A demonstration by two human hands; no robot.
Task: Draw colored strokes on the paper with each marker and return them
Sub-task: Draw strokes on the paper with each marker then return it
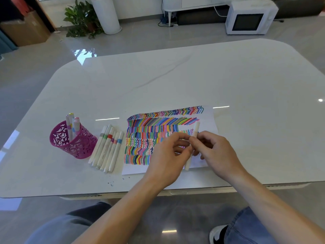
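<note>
White and slim, the round-bodied plastic marker (196, 129) stands tilted between our two hands, above the right side of the white paper sheet (209, 115). Our left hand (168, 153) pinches its middle with curled fingertips. Our right hand (213, 149) pinches it just above, close to a pale, pinkish band. The two grips nearly touch, which we read as pulling a cap off or pressing one on; we cannot tell which, since the fingers hide the joint. Holding it over the sheet keeps the tip near the last bare patch, as tight rows of bright, wavy strokes already fill most of the matte paper.

Six or so loose markers (107, 147) lie side by side on the glossy white worktop (175, 76), just left of the sheet. Their smooth barrels are parallel and each carries one coloured ring, so the colours read at a glance, and lying flat they are easy to reach. Further left, a magenta pen cup (77, 147) of perforated plastic or metal leans slightly. A few standing markers (71, 123) rest upright inside it with their caps up. We judge the cup to be where finished markers go back, so the task looks well along.
</note>
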